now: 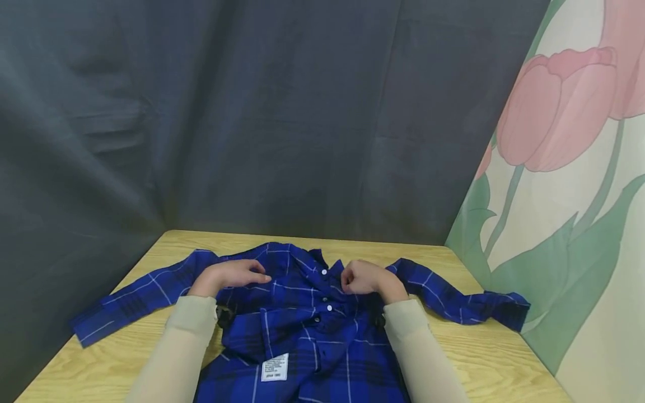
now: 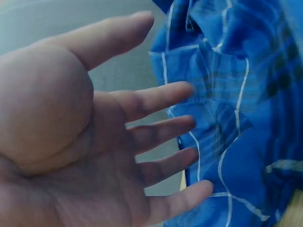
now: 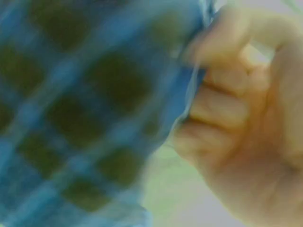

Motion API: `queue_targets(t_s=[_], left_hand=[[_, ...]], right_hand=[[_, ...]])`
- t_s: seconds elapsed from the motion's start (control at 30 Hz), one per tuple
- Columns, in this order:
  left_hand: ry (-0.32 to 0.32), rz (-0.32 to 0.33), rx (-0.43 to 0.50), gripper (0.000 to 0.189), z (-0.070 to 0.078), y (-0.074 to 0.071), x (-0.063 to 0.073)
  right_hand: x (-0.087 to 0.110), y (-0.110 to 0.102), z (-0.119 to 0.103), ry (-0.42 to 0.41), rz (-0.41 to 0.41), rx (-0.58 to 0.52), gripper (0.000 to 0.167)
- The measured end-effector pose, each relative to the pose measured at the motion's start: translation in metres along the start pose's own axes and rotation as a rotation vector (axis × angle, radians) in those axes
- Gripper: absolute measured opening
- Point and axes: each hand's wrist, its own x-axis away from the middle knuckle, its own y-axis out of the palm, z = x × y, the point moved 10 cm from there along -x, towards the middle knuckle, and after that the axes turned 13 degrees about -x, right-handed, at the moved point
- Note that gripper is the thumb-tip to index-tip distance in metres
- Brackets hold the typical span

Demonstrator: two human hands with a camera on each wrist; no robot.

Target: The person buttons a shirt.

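Note:
A blue plaid long-sleeved shirt (image 1: 322, 330) lies front up, its sleeves spread to both sides, white buttons near the collar and a white label low on the front. Over the shirt's left shoulder area is my left hand (image 1: 237, 274). In the left wrist view its fingers (image 2: 163, 97) are spread and loosely extended, gripping nothing, with the cloth just past the tips. To the right of the collar, my right hand (image 1: 364, 277) pinches the shirt between thumb and curled fingers. The right wrist view, somewhat blurred, shows the plaid cloth (image 3: 94, 104) hanging from that pinch.
The shirt is on a light wooden table (image 1: 126, 358). Behind it and on the left hangs a dark grey curtain (image 1: 302, 123). A wall painted with pink tulips (image 1: 579, 235) borders the table on the right.

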Motion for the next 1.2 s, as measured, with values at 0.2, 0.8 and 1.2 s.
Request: queue_targets(t_s=[0.2,0.8,1.2], left_hand=[[0.010,-0.036,-0.033,0.057,0.005,0.009,-0.002],[0.246,0.310,-0.098,0.068,0.054,-0.030,-0.002],[0.049,0.006,-0.118,0.064,0.031,0.014,-0.006]], right_hand=[[-0.001,0.013,0.016,0.124,-0.034,-0.133,0.031],[0.008,0.001,-0.085,-0.390,0.036,0.130,0.040],[0.001,-0.018,-0.005,0.134,0.210,-0.092,0.046]])
